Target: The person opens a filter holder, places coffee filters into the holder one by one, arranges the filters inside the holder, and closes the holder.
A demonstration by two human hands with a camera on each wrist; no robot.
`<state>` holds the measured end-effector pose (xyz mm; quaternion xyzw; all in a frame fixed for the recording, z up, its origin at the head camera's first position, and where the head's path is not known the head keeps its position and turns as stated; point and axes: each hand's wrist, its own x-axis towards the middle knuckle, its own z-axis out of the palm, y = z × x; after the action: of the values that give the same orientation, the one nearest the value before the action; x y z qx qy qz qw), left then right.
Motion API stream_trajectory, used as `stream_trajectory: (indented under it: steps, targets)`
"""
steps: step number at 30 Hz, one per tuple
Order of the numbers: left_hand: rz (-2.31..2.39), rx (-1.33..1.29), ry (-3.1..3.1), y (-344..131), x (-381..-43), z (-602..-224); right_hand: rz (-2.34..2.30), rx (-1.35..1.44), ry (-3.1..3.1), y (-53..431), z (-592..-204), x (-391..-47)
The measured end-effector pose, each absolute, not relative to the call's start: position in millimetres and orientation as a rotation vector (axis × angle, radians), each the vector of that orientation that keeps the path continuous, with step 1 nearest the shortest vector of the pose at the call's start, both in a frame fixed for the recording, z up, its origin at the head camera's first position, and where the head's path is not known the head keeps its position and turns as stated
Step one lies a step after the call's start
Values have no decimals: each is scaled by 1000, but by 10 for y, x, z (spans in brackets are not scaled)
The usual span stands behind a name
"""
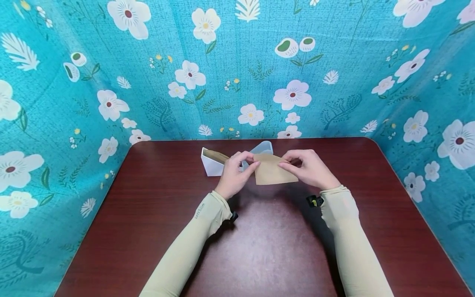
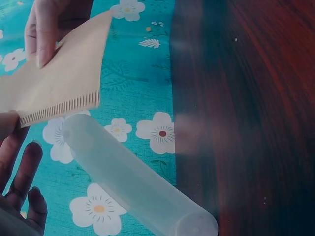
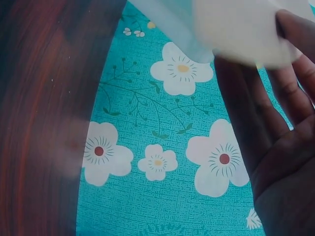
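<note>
A tan paper coffee filter (image 1: 272, 170) hangs above the table between both hands, its crimped seam facing the left wrist view. My left hand (image 1: 236, 171) pinches one side between thumb and index finger; in the left wrist view its other fingers (image 2: 25, 167) are spread off the paper. My right hand (image 1: 309, 167) pinches the opposite side, thumb in front. Behind the left hand stands a white open-topped holder (image 1: 213, 165) with brown paper inside, partly hidden. A translucent pale-blue piece (image 1: 263, 147) lies behind the filter, and in the left wrist view it is long with rounded ends.
The dark red-brown wooden table (image 1: 156, 222) has its far edge just behind the holder. A turquoise floral cloth (image 1: 230, 74) hangs around the back and sides. Dark wrist cameras (image 1: 314, 201) stick out beneath the sleeves.
</note>
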<state>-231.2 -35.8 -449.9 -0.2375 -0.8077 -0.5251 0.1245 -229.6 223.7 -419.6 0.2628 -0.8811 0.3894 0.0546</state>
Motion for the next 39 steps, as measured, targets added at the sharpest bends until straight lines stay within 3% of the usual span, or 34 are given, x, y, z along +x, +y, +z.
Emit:
stream_trajectory:
  steps: [11, 21, 39]
  targets:
    - [-1484, -701, -2347, -531, -2398, -4390, 1178, 776, -2567, 2017, -4104, -2314]
    - [-1420, -676, -2347, -955, -2534, -4173, 850, 867, -2368, 1552, -3985, -2479]
    - [-1405, -466, -2336, -1428, -2648, -4208, 753, 829, -2445, 928, -3901, -2721]
